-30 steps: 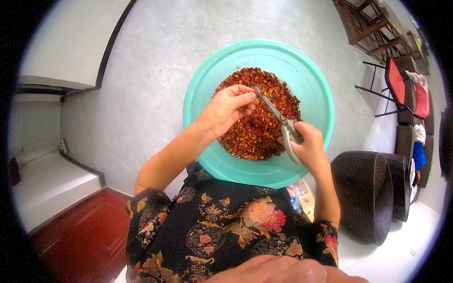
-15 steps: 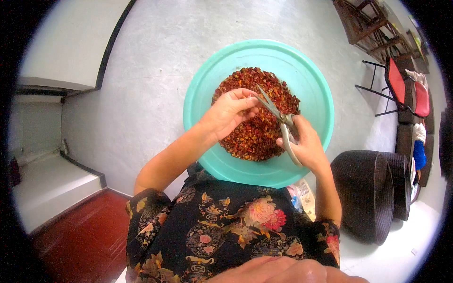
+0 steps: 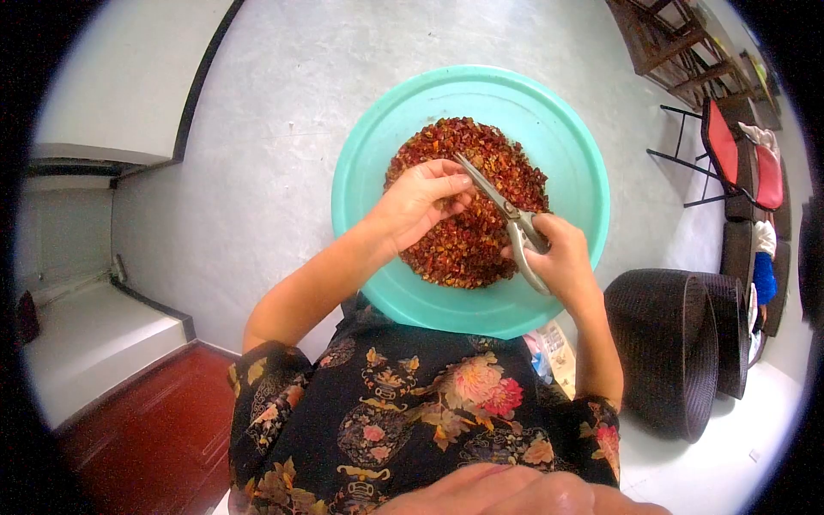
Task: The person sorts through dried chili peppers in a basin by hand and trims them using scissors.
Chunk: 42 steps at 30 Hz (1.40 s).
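A wide turquoise basin (image 3: 577, 163) holds a heap of cut dried red chilies (image 3: 468, 257), dark red with yellowish bits. My right hand (image 3: 558, 257) grips scissors (image 3: 508, 206) by their pale grey handles above the heap. The blades point up and left, closed or nearly so, with their tips beside the fingers of my left hand (image 3: 422, 202). Thumb and forefinger of that hand are pinched together over the heap. Whatever they hold is too small to make out.
Dark woven baskets (image 3: 657, 352) stand on the floor to the right. Beyond them are a red folding chair (image 3: 719, 146) and a brown wooden rack (image 3: 678, 51). A printed packet (image 3: 558, 356) shows under the basin's near right edge. White wall steps (image 3: 103, 322) lie at left.
The scissor blades have come together from a partly spread position. My right hand has shifted slightly, and my left hand stays almost in place, still pinched.
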Available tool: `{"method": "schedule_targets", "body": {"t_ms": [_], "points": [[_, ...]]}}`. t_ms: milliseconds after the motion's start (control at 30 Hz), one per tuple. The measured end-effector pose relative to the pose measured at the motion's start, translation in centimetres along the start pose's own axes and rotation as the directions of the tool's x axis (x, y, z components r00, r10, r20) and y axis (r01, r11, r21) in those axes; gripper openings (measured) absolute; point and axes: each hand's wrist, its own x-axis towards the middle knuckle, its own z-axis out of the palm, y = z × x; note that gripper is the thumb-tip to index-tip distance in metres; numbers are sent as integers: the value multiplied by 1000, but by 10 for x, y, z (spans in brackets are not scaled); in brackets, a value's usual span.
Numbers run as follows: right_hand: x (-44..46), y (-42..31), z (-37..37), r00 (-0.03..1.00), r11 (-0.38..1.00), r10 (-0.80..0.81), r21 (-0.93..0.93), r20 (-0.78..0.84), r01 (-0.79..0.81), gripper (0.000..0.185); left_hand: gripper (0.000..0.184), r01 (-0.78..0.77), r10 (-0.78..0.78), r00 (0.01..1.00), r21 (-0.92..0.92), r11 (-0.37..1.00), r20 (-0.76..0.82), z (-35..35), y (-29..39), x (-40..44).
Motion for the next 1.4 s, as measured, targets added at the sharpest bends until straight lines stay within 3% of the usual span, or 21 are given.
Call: {"method": "schedule_targets", "body": {"t_ms": [100, 167, 200, 267, 300, 400, 467, 600, 767, 1067, 1400], "points": [[3, -13, -9, 997, 997, 73, 38, 38, -74, 41, 9, -32, 32, 997, -2, 999, 75, -1, 1, 1], [4, -16, -12, 971, 961, 219, 151, 93, -232, 42, 16, -23, 20, 999, -97, 995, -38, 14, 11, -6], [4, -11, -9, 971, 961, 219, 150, 94, -232, 42, 16, -23, 20, 999, -97, 995, -38, 10, 11, -4], [3, 2, -2, 957, 896, 283, 339, 67, -288, 45, 31, -10, 26, 998, -293, 956, 50, -1, 8, 3], [3, 0, -3, 957, 895, 283, 339, 68, -289, 45, 31, -10, 25, 998, -294, 956, 49, -1, 9, 3], [3, -5, -6, 965, 917, 259, 302, 49, -261, 46, 33, -23, 43, 997, -286, 958, 61, 4, 12, 1], [1, -6, -7, 979, 966, 195, 159, 59, -202, 48, 26, -36, 34, 999, -208, 978, -10, 10, 12, -4], [1, -17, -10, 994, 992, 113, 58, 16, -113, 50, 26, 4, 1, 1000, -193, 981, 22, -4, 1, 2], [2, -20, -7, 998, 1000, -11, -3, -65, 11, 52, 26, -43, 43, 999, 35, 998, -6, 7, 7, -8], [1, -21, -7, 1000, 994, 15, -105, -21, -17, 48, 8, -50, 49, 997, -19, 999, -59, 2, 1, -6], [0, -19, -7, 1000, 992, 29, -123, -2, -29, 35, 15, -61, 61, 998, 19, 998, -26, -5, -2, -3]]}}
